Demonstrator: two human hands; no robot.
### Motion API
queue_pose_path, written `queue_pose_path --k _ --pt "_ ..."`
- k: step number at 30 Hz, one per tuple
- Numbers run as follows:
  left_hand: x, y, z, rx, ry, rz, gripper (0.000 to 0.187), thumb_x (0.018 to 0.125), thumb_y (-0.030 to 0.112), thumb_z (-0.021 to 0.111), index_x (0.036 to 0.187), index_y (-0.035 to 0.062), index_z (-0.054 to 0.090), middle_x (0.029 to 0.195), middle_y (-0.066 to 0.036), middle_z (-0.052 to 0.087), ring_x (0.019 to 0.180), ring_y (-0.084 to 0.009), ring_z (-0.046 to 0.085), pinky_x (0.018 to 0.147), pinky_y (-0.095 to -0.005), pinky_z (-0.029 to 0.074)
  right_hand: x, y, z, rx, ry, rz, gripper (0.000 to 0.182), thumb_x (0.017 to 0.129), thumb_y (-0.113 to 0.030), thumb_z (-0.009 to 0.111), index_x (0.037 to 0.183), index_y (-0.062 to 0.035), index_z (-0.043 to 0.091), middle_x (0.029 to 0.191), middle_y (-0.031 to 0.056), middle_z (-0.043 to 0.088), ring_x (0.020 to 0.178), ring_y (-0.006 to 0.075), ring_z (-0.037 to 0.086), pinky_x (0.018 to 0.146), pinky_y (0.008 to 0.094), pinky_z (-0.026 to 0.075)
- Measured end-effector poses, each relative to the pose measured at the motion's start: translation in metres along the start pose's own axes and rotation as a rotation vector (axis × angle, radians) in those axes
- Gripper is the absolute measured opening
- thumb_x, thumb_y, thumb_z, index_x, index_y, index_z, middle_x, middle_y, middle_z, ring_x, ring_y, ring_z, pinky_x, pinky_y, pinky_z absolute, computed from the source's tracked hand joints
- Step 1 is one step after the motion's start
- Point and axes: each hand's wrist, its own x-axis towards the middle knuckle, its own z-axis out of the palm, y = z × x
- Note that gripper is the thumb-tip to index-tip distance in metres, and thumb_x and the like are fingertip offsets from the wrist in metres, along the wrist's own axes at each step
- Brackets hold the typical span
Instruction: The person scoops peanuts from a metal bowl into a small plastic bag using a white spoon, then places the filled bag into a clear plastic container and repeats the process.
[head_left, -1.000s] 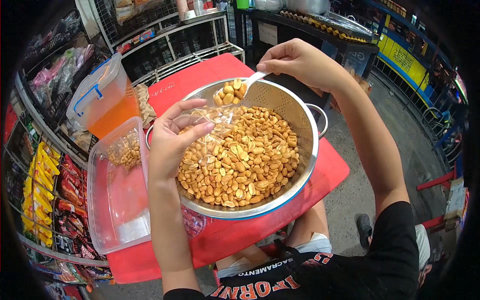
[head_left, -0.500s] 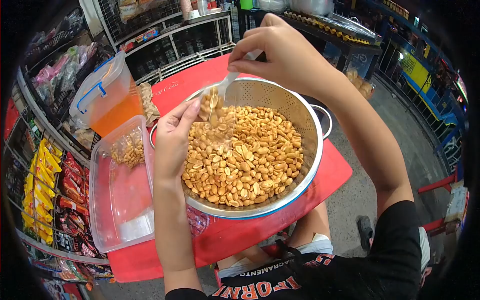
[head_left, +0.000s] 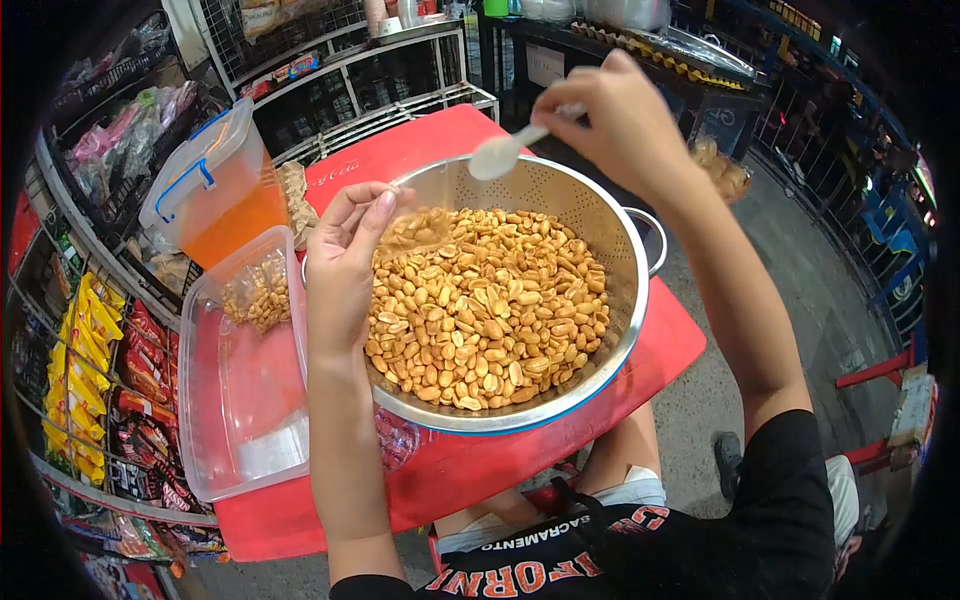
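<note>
A large metal colander (head_left: 628, 335) full of peanuts (head_left: 490, 310) stands on a red table (head_left: 660, 345). Over its left side, my left hand (head_left: 345, 255) pinches a small clear plastic bag (head_left: 418, 230) with some peanuts inside. My right hand (head_left: 610, 120) is raised above the colander's far right rim, its fingers closed on the handle of a white plastic spoon (head_left: 495, 158). The spoon's bowl hangs over the far side of the colander, apart from the bag, and no peanuts show in it.
Left of the colander, an open clear plastic box (head_left: 235, 400) holds bagged peanuts (head_left: 258, 297). Behind it stands a clear tub (head_left: 215, 190) with orange contents, beside crumpled brown paper (head_left: 296, 200). Snack packs (head_left: 82, 370) hang on the rack at far left.
My right hand has moved right, drawing the spoon out of the bag. My left hand still holds the bag, which now hangs slightly lower and flatter.
</note>
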Motion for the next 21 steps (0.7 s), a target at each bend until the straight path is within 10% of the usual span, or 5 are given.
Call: queue_pose_path --k 10,21 --pt "-0.002 0.001 0.001 0.087 0.038 0.044 0.010 0.080 0.011 0.059 0.085 0.0026 0.061 0.082 -0.001 0.060 0.080 -0.0070 0.053 0.076 -0.0199 0.040 -0.047 0.005 0.062 0.178 -0.390 -0.186 0.014 0.065 -0.022 0.067 0.073 -0.0099 0.067 0.069 0.0035 0.062 0.072 0.0218 0.044 0.064 0.0320 0.040" --pt "0.000 -0.001 -0.001 0.136 0.052 0.085 0.010 0.079 0.012 0.061 0.083 0.0023 0.061 0.076 0.000 0.058 0.073 -0.0053 0.050 0.070 -0.0184 0.039 -0.050 0.009 0.050 0.542 -0.722 0.088 0.021 0.070 -0.027 0.068 0.074 -0.0069 0.067 0.064 0.0054 0.060 0.066 0.0159 0.049 0.061 0.0292 0.038"
